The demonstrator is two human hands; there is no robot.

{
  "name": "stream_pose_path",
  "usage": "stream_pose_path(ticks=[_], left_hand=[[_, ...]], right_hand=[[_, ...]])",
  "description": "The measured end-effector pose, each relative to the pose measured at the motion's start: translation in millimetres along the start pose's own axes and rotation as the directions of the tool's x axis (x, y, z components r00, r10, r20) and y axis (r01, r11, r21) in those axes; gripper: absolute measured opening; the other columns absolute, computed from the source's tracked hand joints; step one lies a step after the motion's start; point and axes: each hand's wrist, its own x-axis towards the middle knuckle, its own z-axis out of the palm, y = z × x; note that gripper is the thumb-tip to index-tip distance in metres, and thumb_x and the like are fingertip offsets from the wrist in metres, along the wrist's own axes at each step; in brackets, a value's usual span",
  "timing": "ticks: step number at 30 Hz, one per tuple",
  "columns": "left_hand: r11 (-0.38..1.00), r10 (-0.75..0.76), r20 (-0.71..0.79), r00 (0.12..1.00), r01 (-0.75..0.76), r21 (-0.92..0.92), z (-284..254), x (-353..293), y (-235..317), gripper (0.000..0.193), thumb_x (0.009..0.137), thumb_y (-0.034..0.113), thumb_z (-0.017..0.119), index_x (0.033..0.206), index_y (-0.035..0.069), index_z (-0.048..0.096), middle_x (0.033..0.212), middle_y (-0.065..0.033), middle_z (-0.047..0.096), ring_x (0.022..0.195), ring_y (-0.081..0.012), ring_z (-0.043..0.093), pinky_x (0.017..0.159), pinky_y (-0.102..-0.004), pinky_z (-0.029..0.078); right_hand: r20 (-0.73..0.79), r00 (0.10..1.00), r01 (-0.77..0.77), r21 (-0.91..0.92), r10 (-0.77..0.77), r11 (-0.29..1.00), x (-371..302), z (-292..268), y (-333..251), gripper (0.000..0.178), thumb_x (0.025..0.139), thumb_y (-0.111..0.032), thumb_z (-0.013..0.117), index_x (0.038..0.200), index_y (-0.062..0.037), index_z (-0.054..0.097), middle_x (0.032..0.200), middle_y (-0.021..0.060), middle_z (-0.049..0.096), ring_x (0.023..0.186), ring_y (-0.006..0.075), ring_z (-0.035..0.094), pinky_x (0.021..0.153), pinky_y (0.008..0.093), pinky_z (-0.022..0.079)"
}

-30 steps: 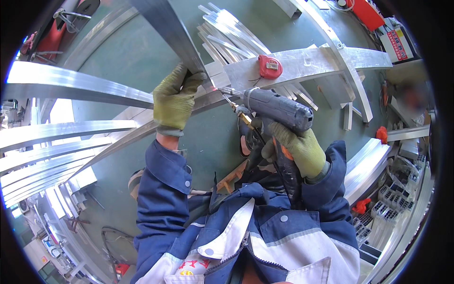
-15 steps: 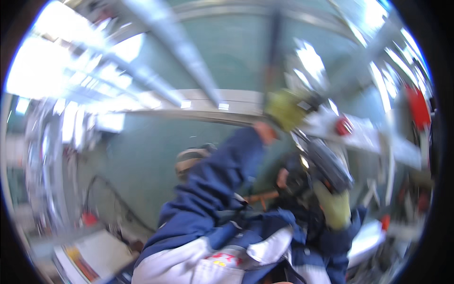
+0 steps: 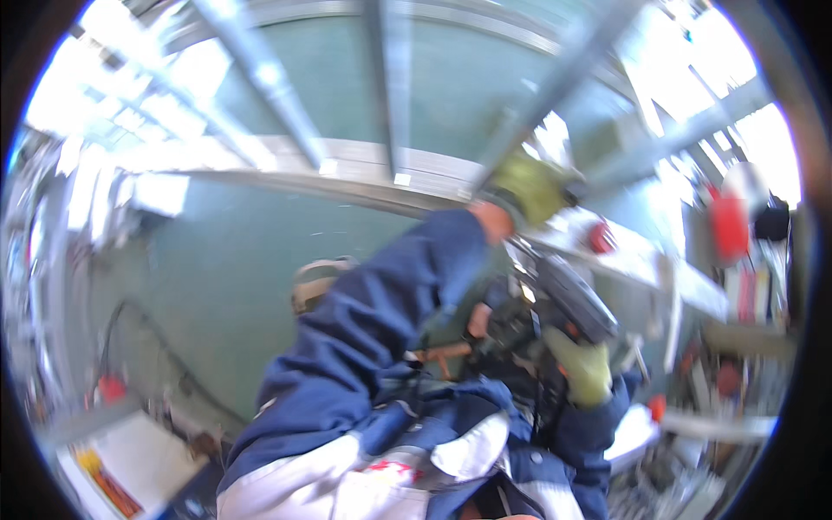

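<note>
My left hand (image 3: 533,186), in a yellow-green glove, reaches forward to the pale metal rail (image 3: 433,173), where a slanting grey bar (image 3: 555,87) meets it. Motion blur smears its fingers, so whether they grip the bar cannot be made out. Lower and to the right, my right hand (image 3: 579,368), gloved alike, is closed around the rear of a dark grey elongated tool (image 3: 574,299). The tool's metal front end points up and left, just below my left glove. Its exact kind is too blurred to tell.
Several metal bars (image 3: 273,87) run away from the rail above a green floor (image 3: 234,251). A round red object (image 3: 600,237) sits on the rail's right part. A dark cable (image 3: 165,347) curves at left near a white board (image 3: 139,468). At right hangs something red (image 3: 729,227).
The bars, rail and surroundings have shifted left in the view. Both hands and the tool sit slightly further left in the picture, with about the same spacing.
</note>
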Motion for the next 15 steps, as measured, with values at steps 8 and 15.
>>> stream_pose_path(ticks=[8,15], left_hand=[[0.944,-0.143,0.113,0.983,0.170,-0.283,-2.3,11.0,15.2,0.039,0.091,0.027,0.078,0.121,0.004,0.072,0.110,-0.0152,0.076,0.099,-0.0227,0.074,0.089,-0.0337,0.056],[0.965,-0.119,0.149,0.982,0.150,-0.216,-8.6,11.9,14.8,0.040,0.089,0.025,0.079,0.124,0.006,0.072,0.114,-0.0122,0.076,0.101,-0.0218,0.073,0.090,-0.0327,0.056]], right_hand=[[-0.156,0.983,0.036,-0.369,-0.099,0.929,-9.6,28.4,6.4,0.082,0.089,-0.012,0.065,0.160,-0.0040,0.025,0.117,0.0300,0.066,0.102,0.0467,0.068,0.090,0.0460,0.055],[-0.151,0.983,-0.033,-0.706,-0.104,0.707,8.7,59.0,-0.4,0.090,0.083,-0.017,0.062,0.161,-0.0017,0.021,0.137,0.0322,0.056,0.106,0.0473,0.067,0.090,0.0497,0.055]])
